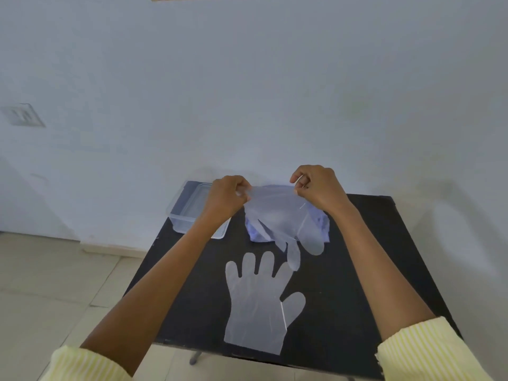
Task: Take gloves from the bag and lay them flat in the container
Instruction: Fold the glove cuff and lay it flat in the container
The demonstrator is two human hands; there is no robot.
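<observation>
A thin clear plastic glove (277, 215) hangs in the air over the back of the black table (192, 298), fingers pointing down. My left hand (228, 198) and my right hand (319, 189) each pinch one corner of its cuff and hold it stretched between them. Behind it lies the bluish bag (319, 224) of gloves, mostly hidden by the held glove. Another clear glove (259, 303) lies flat on the table near me, fingers pointing away. The clear rectangular container (187, 207) sits at the table's back left corner, partly behind my left wrist.
The table stands close to a pale wall (247, 92). Tiled floor (41, 284) lies to the left below the table's edge. One metal table leg (195, 358) shows under the front edge.
</observation>
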